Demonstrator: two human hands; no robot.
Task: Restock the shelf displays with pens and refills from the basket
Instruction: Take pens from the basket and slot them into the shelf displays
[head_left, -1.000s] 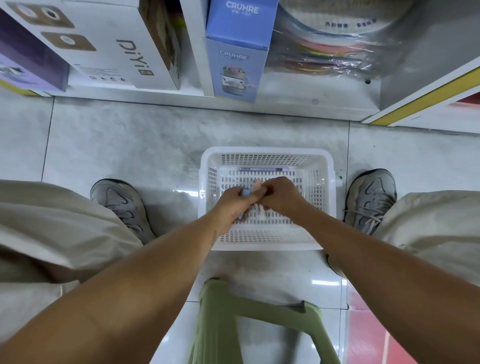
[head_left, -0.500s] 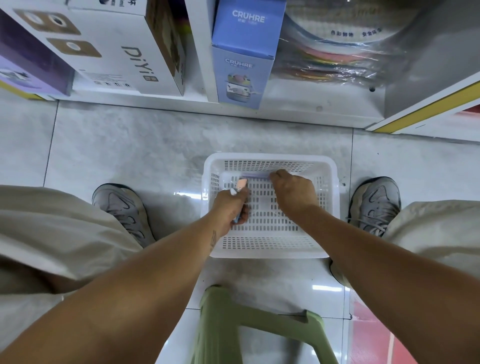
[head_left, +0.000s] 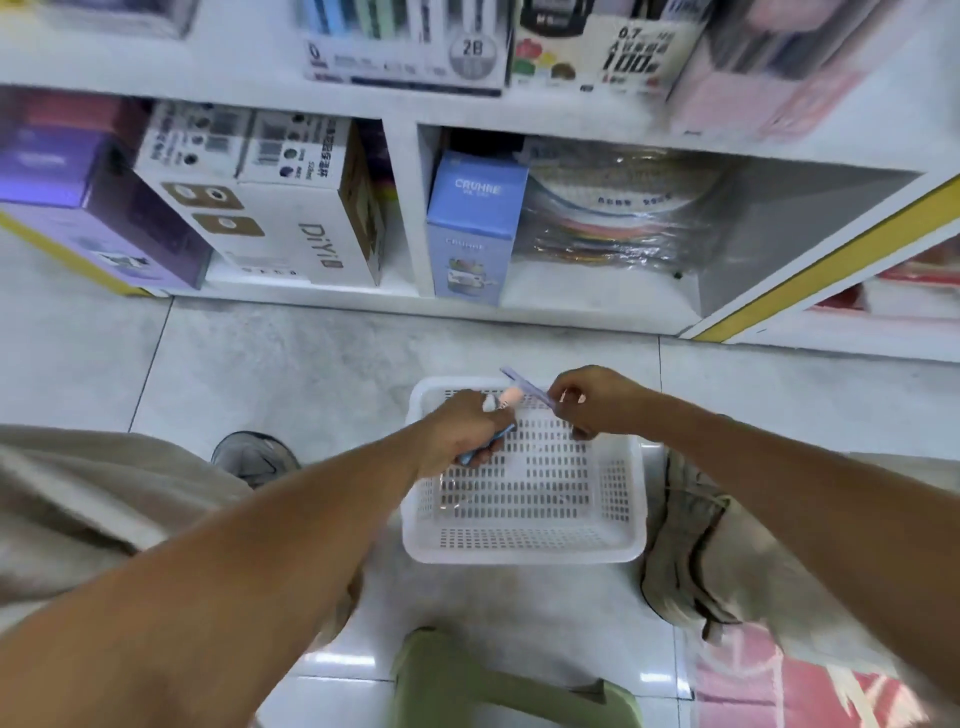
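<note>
A white perforated basket (head_left: 524, 543) sits on the tiled floor between my feet, and its bottom looks bare. My left hand (head_left: 462, 431) is closed around a few pens (head_left: 508, 397): a pink end sticks up and a blue end shows below the fist. My right hand (head_left: 597, 400) hovers over the basket's far rim, pinching one end of a thin lilac pen (head_left: 524, 387) that points left toward the other hand. The white shelf unit (head_left: 405, 130) stands beyond the basket, with pen and refill display boxes (head_left: 410, 47) on its upper level.
The lower cubbies hold a white DiYi box (head_left: 291, 234), a purple box (head_left: 98, 218), a blue CRUHRE box (head_left: 472, 228) and plastic-wrapped coloured sheets (head_left: 623, 223). A green stool (head_left: 498, 686) stands in front of me. My grey shoes (head_left: 254, 460) flank the basket.
My right hand has picked the lilac pen off the basket's far side and lifted it. Both hands have risen, and my view has tilted up so that more of the shelf shows.
</note>
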